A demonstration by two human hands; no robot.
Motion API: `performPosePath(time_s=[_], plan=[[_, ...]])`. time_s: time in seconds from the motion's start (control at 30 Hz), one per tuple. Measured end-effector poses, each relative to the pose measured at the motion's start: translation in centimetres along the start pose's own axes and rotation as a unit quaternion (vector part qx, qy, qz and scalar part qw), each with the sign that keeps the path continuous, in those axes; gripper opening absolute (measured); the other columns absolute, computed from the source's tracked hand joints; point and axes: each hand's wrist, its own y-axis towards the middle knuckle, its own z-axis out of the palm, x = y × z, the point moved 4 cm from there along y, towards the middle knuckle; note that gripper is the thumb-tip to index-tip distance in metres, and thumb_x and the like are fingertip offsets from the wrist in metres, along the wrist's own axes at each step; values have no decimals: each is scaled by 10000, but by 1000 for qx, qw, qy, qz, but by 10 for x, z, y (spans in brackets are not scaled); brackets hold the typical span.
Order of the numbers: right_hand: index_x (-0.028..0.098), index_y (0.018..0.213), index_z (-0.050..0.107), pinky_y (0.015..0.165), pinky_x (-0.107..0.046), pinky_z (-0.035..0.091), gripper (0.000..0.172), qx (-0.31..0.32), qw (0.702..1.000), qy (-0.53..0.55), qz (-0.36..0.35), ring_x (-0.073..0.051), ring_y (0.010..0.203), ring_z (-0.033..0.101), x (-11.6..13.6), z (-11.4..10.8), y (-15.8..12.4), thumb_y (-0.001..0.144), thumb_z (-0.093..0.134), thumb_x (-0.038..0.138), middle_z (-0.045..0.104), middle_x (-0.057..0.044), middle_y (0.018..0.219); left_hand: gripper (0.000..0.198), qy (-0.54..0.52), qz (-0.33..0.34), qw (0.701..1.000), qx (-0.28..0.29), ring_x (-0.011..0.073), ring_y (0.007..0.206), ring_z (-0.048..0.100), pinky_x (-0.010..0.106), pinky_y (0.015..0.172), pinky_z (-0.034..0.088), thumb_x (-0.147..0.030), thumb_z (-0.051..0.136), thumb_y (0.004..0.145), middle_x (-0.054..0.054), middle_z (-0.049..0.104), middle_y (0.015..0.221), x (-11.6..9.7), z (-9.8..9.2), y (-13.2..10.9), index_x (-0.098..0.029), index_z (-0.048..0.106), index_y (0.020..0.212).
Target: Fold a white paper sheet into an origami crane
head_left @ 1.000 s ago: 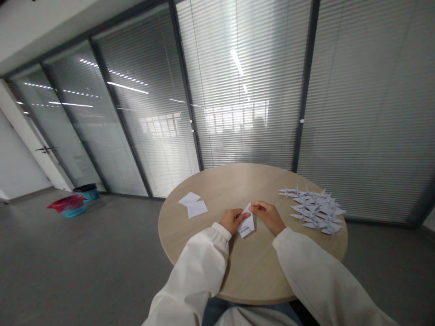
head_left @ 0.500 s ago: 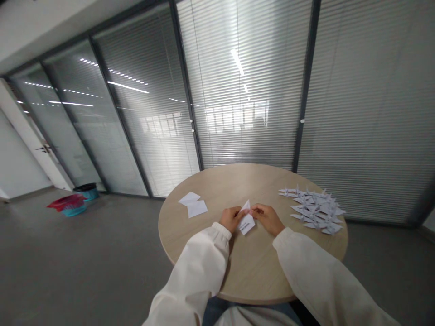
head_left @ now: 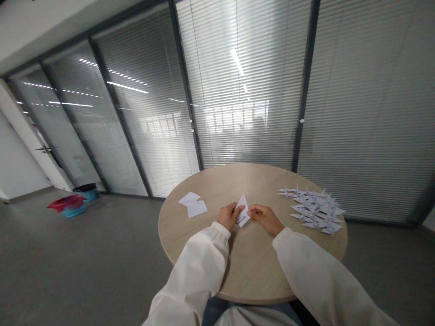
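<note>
Left of the pile [head_left: 316,212], the left hand's [head_left: 228,216] fingers pinch the paper [head_left: 244,217], likely light, easily creased, best held by its edges, while the right hand [head_left: 268,218] meets its pile-side edge, grip unclear.

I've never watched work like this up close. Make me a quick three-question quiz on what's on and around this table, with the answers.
1. True or false: the left hand holds the folded white paper with its thumb on top.
2. Where on the round table is the group of origami figures? A: left side. B: right side. C: the edge closest to the camera.
3. Fill in: on the floor, the nearer blue bin has a ____ bag over its top.

Key: 1, true; 2, B; 3, red.
</note>
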Motion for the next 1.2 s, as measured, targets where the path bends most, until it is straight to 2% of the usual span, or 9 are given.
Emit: performPosePath(time_s=[0.2, 0.33, 0.43, 0.5, 0.7, 1.2], plan=[[159, 773, 608, 575, -250, 443, 229, -21, 999, -20, -14, -135, 576, 566, -1, -3, 1, 722, 588, 382, 621, 0, 617, 406, -44, -16, 999, 20, 82, 471, 438, 204, 472, 316, -490, 416, 811, -30, 463, 504, 2, 2, -1, -145, 500, 613], [153, 802, 605, 590, -249, 447, 254, -50, 998, -37, -12, -142, 610, 573, -4, -7, 2, 734, 560, 394, 625, -14, 654, 317, -146, -47, 987, 42, 82, 454, 488, 183, 396, 374, -440, 515, 767, -14, 559, 649, 1, 5, -3, -156, 535, 907], [158, 813, 599, 605, -260, 457, 280, -93, 994, -61, -11, -152, 630, 579, -7, -13, 3, 744, 526, 420, 632, -25, 691, 533, -196, -35, 979, 36, 82, 533, 520, 156, 368, 402, -316, 647, 668, 7, 570, 829, -1, 7, -3, -214, 443, 1149], [159, 829, 595, 600, -267, 463, 301, -118, 990, -75, -8, -157, 624, 581, -10, -17, 4, 751, 504, 436, 631, -28, 691, 648, -218, -22, 975, 40, 77, 572, 527, 144, 367, 418, -242, 660, 645, 16, 550, 912, -2, 8, -3, -261, 383, 1230], [184, 804, 577, 591, -273, 482, 275, -129, 989, -75, -2, -165, 631, 597, -10, -18, 4, 756, 484, 438, 637, -30, 706, 609, -234, 2, 971, 45, 77, 613, 550, 134, 396, 450, -158, 573, 700, 18, 534, 920, 0, 9, -3, -300, 390, 1263], [197, 801, 575, 624, -293, 506, 233, -122, 990, -65, 7, -178, 676, 619, -12, -17, 5, 752, 478, 403, 662, -40, 761, 515, -217, 38, 975, 43, 114, 662, 585, 141, 398, 452, -203, 426, 789, 46, 565, 898, -3, 7, -5, -239, 384, 1302]])
